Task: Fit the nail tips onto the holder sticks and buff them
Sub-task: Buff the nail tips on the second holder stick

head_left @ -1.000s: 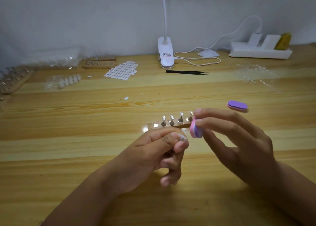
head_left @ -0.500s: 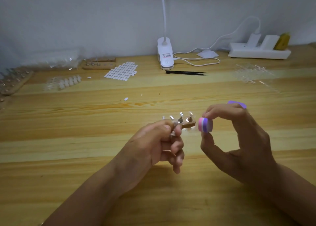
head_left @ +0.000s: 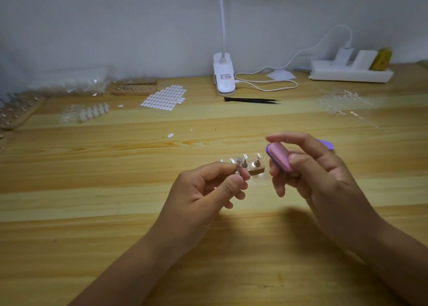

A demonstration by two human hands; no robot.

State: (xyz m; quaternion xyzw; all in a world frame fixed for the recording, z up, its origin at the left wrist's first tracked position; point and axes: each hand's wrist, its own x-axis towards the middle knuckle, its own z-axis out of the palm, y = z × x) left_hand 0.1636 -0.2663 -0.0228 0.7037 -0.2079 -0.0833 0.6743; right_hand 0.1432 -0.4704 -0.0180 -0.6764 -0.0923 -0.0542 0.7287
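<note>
- Holder stick [head_left: 238, 168], its nail tip blurred: pinched at the fingertips of the left hand [head_left: 206, 192], just before the wooden base [head_left: 256, 169]. Likely light, thin, springy; take it by the stick, not the tip.
- Buffer block [head_left: 279, 157]: gripped by the right hand [head_left: 317, 176], thumb against fingers; probably soft foam.
</note>
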